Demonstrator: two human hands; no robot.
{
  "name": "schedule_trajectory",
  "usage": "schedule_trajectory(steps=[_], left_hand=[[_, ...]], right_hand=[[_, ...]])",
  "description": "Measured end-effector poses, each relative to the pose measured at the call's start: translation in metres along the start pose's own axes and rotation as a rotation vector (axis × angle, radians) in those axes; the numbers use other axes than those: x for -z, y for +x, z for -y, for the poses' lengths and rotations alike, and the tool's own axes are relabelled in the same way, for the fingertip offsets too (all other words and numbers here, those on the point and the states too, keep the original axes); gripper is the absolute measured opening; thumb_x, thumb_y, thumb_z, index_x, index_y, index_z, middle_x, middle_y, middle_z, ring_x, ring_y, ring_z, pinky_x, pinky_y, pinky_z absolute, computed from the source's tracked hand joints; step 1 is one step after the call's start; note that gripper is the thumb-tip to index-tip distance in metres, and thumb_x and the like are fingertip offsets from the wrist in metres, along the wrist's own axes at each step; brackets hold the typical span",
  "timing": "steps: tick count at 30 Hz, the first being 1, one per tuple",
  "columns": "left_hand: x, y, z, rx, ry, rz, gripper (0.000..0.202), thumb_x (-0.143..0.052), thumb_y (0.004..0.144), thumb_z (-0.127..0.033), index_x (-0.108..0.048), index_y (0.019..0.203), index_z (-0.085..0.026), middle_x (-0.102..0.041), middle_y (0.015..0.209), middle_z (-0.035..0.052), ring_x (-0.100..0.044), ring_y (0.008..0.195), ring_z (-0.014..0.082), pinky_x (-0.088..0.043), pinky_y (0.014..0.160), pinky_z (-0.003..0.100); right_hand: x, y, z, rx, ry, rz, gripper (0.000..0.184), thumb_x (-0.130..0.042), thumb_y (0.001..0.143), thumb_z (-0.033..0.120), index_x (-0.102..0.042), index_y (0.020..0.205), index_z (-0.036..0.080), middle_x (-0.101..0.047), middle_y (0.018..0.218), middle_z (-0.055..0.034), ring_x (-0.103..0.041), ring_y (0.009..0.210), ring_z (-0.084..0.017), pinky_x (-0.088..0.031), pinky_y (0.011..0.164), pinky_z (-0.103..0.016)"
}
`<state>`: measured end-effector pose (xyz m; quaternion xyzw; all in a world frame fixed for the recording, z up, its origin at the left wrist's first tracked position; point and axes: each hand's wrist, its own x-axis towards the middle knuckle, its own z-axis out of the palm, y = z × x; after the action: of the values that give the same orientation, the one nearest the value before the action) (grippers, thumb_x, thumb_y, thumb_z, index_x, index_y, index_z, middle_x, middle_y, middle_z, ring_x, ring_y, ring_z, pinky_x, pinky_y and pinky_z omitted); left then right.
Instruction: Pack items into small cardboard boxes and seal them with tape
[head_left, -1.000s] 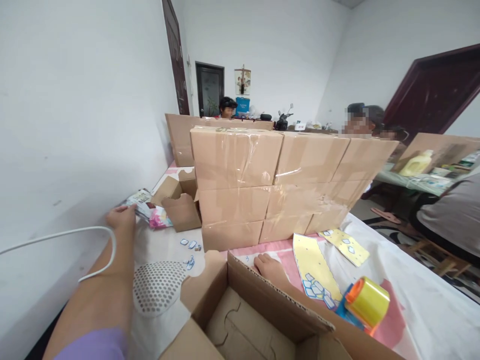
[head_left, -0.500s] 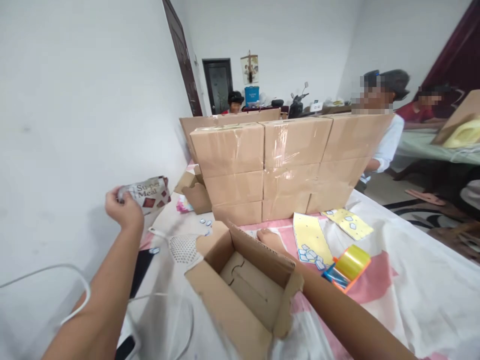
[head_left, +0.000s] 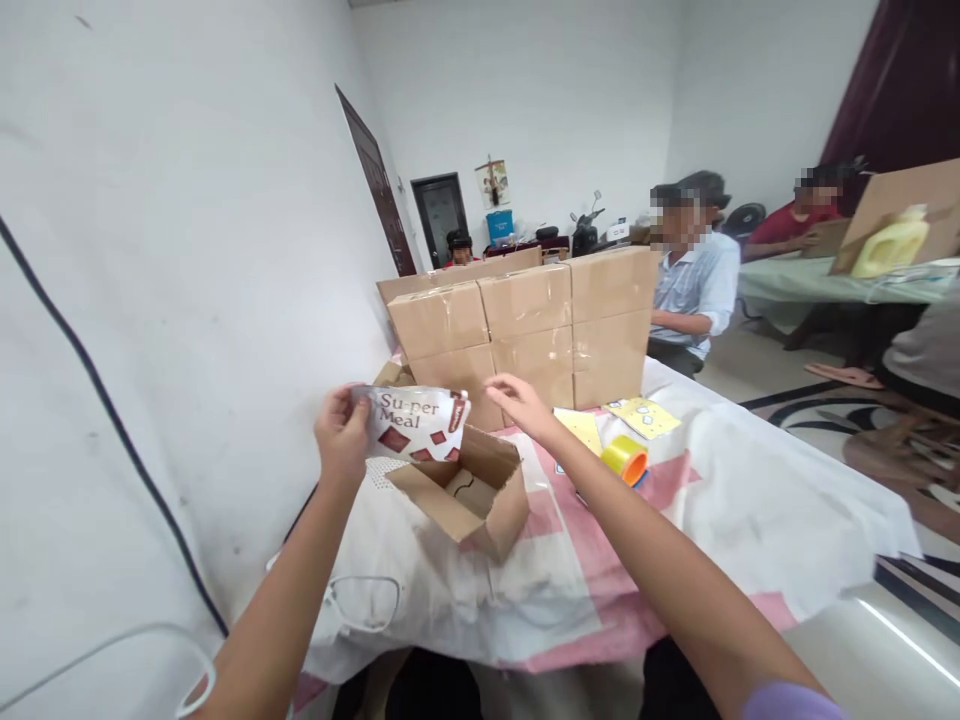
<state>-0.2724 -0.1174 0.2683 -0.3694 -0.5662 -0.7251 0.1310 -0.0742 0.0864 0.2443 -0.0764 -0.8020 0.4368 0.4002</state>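
My left hand (head_left: 341,432) grips the left end of a white food pouch (head_left: 412,425) printed "Su-per Meal" with dark red squares. The pouch is held up, its printed face toward me, above an open cardboard box (head_left: 499,520) on the table. Raised just right of the pouch is my right hand (head_left: 517,403), fingers stretched out and apart from it, holding nothing. Part of the box's far left side is hidden behind the pouch.
Behind the box stands a wall of stacked taped cartons (head_left: 529,320). A tape dispenser (head_left: 626,460) and yellow printed sheets (head_left: 645,415) lie on the right of the cloth-covered table (head_left: 750,490). A white cable (head_left: 367,605) loops at front left. A co-worker (head_left: 697,270) sits beyond the right edge.
My left hand has brought the pouch rightward, over the box. My right hand has lifted from beside the box up near the pouch. The view has shifted, showing more of the table's front.
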Motion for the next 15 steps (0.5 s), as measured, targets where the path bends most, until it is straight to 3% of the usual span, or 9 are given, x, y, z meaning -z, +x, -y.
schedule_trajectory(steps=[3, 5, 8, 11, 13, 15], left_hand=[[-0.019, -0.020, -0.004, 0.014, 0.009, 0.095, 0.031, -0.065, 0.081, -0.039, -0.063, 0.105, -0.019, -0.068, 0.102, 0.0061, -0.064, 0.094, 0.0175, -0.051, 0.085, 0.028], [-0.025, -0.030, 0.001, 0.042, 0.035, 0.144, 0.034, -0.060, 0.085, -0.042, -0.062, 0.111, -0.019, -0.067, 0.109, 0.0078, -0.064, 0.101, 0.0193, -0.051, 0.088, 0.030], [-0.016, -0.044, 0.019, 0.134, 0.136, 0.176, 0.042, -0.060, 0.084, -0.040, -0.059, 0.121, -0.021, -0.063, 0.125, 0.0106, -0.059, 0.119, 0.0227, -0.047, 0.101, 0.035], [0.005, -0.062, 0.038, 0.333, 0.298, 0.196, 0.062, -0.075, 0.070, -0.031, -0.055, 0.127, -0.019, -0.060, 0.130, 0.0152, -0.054, 0.126, 0.0294, -0.047, 0.102, 0.042], [0.016, -0.078, 0.046, 0.488, 0.369, 0.261, 0.074, -0.080, 0.062, -0.026, -0.054, 0.130, -0.018, -0.063, 0.122, 0.0159, -0.062, 0.112, 0.0310, -0.054, 0.090, 0.043], [0.023, -0.096, 0.049, 0.603, 0.386, 0.346, 0.076, -0.080, 0.063, -0.027, -0.052, 0.134, -0.017, -0.068, 0.108, 0.0129, -0.068, 0.088, 0.0251, -0.057, 0.073, 0.037]], right_hand=[[0.000, 0.009, 0.060, 0.128, -0.263, 0.289, 0.031, -0.063, 0.088, 0.039, -0.068, 0.112, 0.019, -0.070, 0.114, -0.0088, -0.064, 0.104, -0.021, -0.047, 0.089, -0.030], [-0.006, 0.007, 0.081, 0.130, -0.539, 0.341, 0.026, -0.060, 0.090, 0.036, -0.069, 0.109, 0.020, -0.073, 0.108, -0.0092, -0.066, 0.100, -0.024, -0.048, 0.083, -0.030], [-0.016, -0.004, 0.086, 0.042, -0.861, 0.279, 0.026, -0.052, 0.095, 0.035, -0.070, 0.107, 0.022, -0.074, 0.105, -0.0104, -0.068, 0.100, -0.027, -0.049, 0.081, -0.033], [-0.023, -0.018, 0.078, -0.085, -1.001, 0.247, 0.032, -0.042, 0.099, 0.033, -0.069, 0.112, 0.020, -0.073, 0.110, -0.0144, -0.069, 0.103, -0.029, -0.051, 0.082, -0.036], [-0.029, -0.024, 0.073, -0.138, -1.029, 0.256, 0.033, -0.042, 0.099, 0.028, -0.069, 0.114, 0.017, -0.072, 0.112, -0.0183, -0.070, 0.105, -0.030, -0.053, 0.083, -0.037], [-0.038, -0.026, 0.070, -0.168, -1.040, 0.300, 0.028, -0.050, 0.094, 0.022, -0.071, 0.111, 0.013, -0.072, 0.111, -0.0213, -0.070, 0.105, -0.032, -0.054, 0.083, -0.038]])
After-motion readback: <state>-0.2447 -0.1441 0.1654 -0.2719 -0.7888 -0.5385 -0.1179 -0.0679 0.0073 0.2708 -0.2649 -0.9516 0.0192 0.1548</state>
